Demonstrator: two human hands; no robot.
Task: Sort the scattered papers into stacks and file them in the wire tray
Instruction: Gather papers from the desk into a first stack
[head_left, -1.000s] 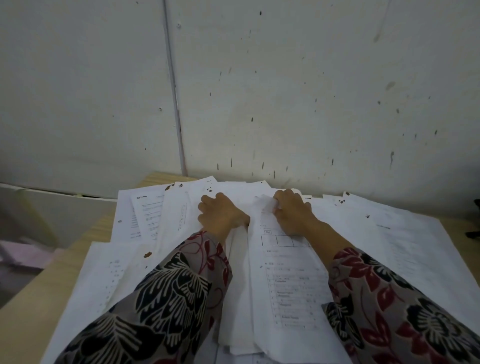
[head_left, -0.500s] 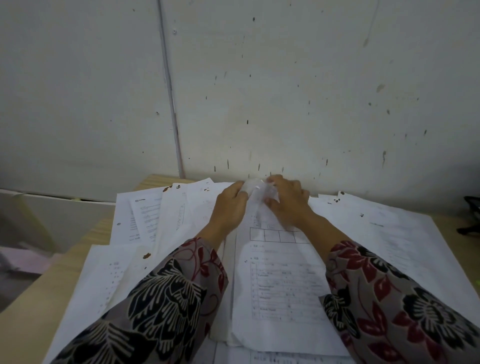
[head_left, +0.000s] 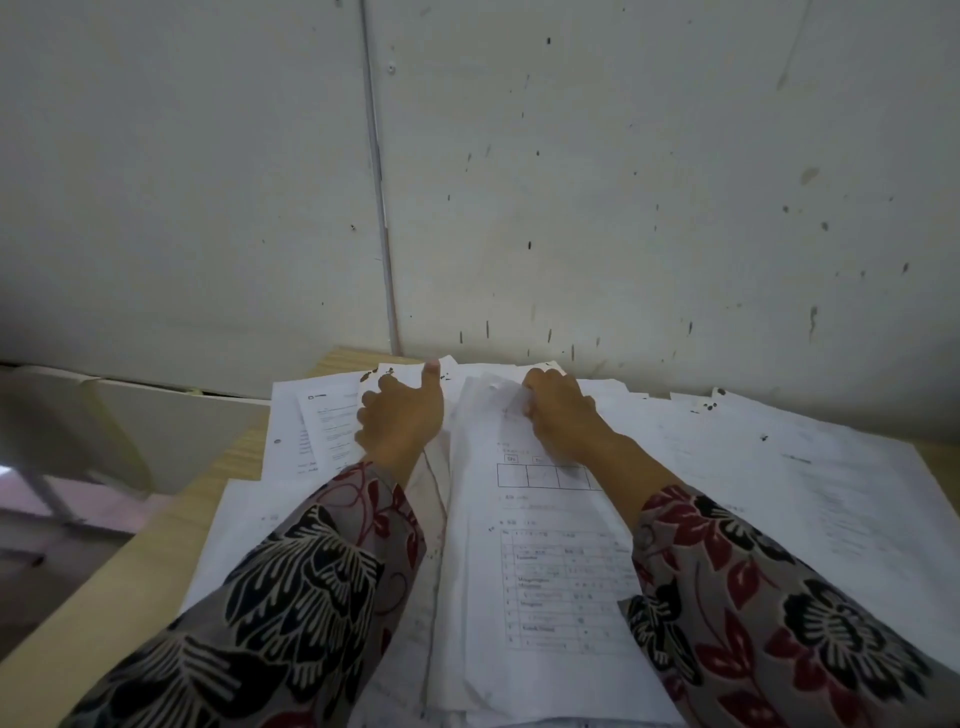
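Head view: our right hand (head_left: 558, 415) pinches far end of form sheet (head_left: 545, 561), long axis running away from us toward wall (head_left: 623, 208). Our left hand (head_left: 400, 423) just left of form sheet, fingers curled, thumb out; whether gripping, we cannot tell.

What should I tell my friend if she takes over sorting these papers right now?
Left hand: fingers curled, thumb out, over the papers on the left. Whether it grips a sheet is hidden.
Right hand: pinches the crumpled far end of the form sheet, which tops the middle pile.
Scattered papers overlap all across the table.
Done: at most that one pile begun.
Left: sort the rest into stacks, then file them. No wire tray shows in this view, so find it first.
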